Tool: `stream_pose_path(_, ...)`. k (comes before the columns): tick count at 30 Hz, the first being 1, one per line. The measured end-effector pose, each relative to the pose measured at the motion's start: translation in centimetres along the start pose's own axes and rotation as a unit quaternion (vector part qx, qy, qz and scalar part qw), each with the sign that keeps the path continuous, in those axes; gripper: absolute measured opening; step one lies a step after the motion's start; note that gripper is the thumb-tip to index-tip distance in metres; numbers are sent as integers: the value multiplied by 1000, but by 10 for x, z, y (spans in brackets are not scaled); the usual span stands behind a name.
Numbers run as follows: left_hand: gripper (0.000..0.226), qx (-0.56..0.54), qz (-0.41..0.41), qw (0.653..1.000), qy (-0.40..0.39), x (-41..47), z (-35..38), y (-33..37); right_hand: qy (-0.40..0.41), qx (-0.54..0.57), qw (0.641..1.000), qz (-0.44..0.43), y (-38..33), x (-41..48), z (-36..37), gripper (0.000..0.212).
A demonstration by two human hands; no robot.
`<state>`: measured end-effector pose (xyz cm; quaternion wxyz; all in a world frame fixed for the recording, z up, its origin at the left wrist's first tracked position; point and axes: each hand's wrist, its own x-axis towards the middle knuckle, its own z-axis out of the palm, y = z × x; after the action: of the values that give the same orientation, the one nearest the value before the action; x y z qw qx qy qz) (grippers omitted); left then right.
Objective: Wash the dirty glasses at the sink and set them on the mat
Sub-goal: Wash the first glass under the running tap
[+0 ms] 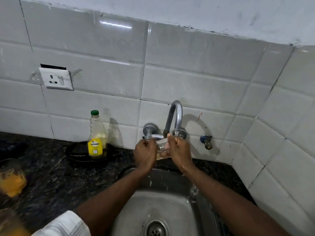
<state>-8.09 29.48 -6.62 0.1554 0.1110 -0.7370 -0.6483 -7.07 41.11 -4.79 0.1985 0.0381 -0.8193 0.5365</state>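
Observation:
A clear glass (pixel 162 145) is held between both hands under the curved chrome tap (pixel 175 116), above the steel sink (pixel 170 210). My left hand (pixel 144 154) grips its left side and my right hand (pixel 179 150) wraps its right side. Most of the glass is hidden by my fingers. Water drops splash on the sink's back wall. At the far left a glass with orange juice residue (pixel 12 179) stands on the dark counter, blurred. Another orange-tinted glass (pixel 8 223) shows at the bottom left corner.
A dish soap bottle (pixel 97 137) with a green cap stands on a black round plate (pixel 76 152) left of the tap. A wall socket (pixel 56 79) is on the tiles. A small valve (pixel 206 140) sticks out right of the tap. White cloth (pixel 64 225) lies at the bottom.

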Motion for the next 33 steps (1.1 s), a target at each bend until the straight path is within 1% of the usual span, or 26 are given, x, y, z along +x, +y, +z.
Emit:
stream_pose_path(1, 23, -5, 59, 997, 46, -5, 2, -5, -6, 17, 1000, 5, -4, 0, 1, 37)
stream_pose_path(3, 28, -37, -8, 999, 12, 3, 2, -9, -46, -5, 998, -42, -5, -1, 0, 40)
stream_pose_path(4, 34, -54, -110, 989, -81, 13, 1, -10, -58, -48, 994, -80, -3, -3, -2, 44)
stream_pose_path(5, 38, -66, -218, 952, -203, 18, -4, -7, -69, -92, 987, -110, -1, -5, -5, 49)
stream_pose_path(6, 40, -76, -275, 915, -286, 24, -9, -8, -74, -118, 982, -126, 2, -7, -8, 52)
stream_pose_path(7, 43, -84, -290, 904, -304, 27, -9, -12, -68, -125, 981, -130, 4, -9, -8, 52)
stream_pose_path(8, 46, -65, -262, 923, -275, 23, -7, -14, -51, -113, 985, -123, 7, -9, -7, 49)
stream_pose_path(10, 40, -29, -106, 992, -68, 9, 1, -14, -1, -40, 998, -41, 7, -6, 1, 42)
stream_pose_path(11, 33, -28, -14, 1000, 4, 1, 3, -13, 7, 1, 1000, 3, 3, -4, 2, 39)
stream_pose_path(12, 27, -31, 35, 999, 27, -5, 3, -13, 1, 22, 1000, 14, 0, -3, 2, 38)
stream_pose_path(13, 28, -39, 21, 999, 12, -6, 0, -10, -13, -1, 1000, -15, -1, -2, 0, 39)
stream_pose_path(15, 37, -54, -151, 978, -131, 7, -3, -3, -44, -86, 990, -105, 2, -1, -6, 44)
stream_pose_path(16, 41, -54, -239, 940, -238, 15, -6, -2, -48, -114, 983, -132, 4, -2, -10, 46)
stream_pose_path(17, 43, -57, -273, 915, -293, 19, -8, -2, -41, -126, 980, -149, 6, -3, -11, 46)
stream_pose_path(18, 44, -58, -268, 916, -293, 18, -7, -3, -21, -125, 980, -156, 9, -4, -10, 44)
stream_pose_path(19, 43, -52, -227, 944, -234, 15, -2, -6, 9, -116, 983, -140, 8, -4, -7, 41)
stream_pose_path(21, 33, -50, -61, 997, -28, 6, 8, -15, 51, -55, 996, -50, 3, -1, 1, 37)
stream_pose_path(22, 28, -59, -8, 998, 22, 6, 11, -22, 41, -23, 999, -23, 1, 1, 3, 36)
stream_pose_path(23, 29, -63, -16, 997, 29, 7, 10, -22, 17, -22, 999, -37, -1, 1, 2, 38)
stream_pose_path(25, 48, -62, -177, 976, -113, 19, 7, -16, -41, -106, 985, -132, 2, 0, -3, 44)
stream_pose_path(26, 51, -42, -251, 942, -221, 26, 1, -13, -52, -140, 975, -162, 4, -1, -5, 43)
stream_pose_path(27, 48, -37, -289, 908, -301, 29, -5, -10, -52, -152, 973, -168, 6, -2, -6, 39)
stream_pose_path(28, 46, -42, -301, 898, -317, 28, -8, -6, -37, -144, 976, -161, 8, -3, -6, 37)
stream_pose_path(30, 43, -62, -244, 942, -220, 18, -1, -3, 19, -111, 989, -96, 6, -1, 0, 38)
stream_pose_path(31, 38, -54, -166, 978, -115, 10, 3, -6, 32, -79, 995, -48, 3, 1, 2, 39)
stream_pose_path(33, 29, -23, -16, 1000, 12, -2, 5, -13, 8, -26, 1000, -13, -1, 3, 1, 37)
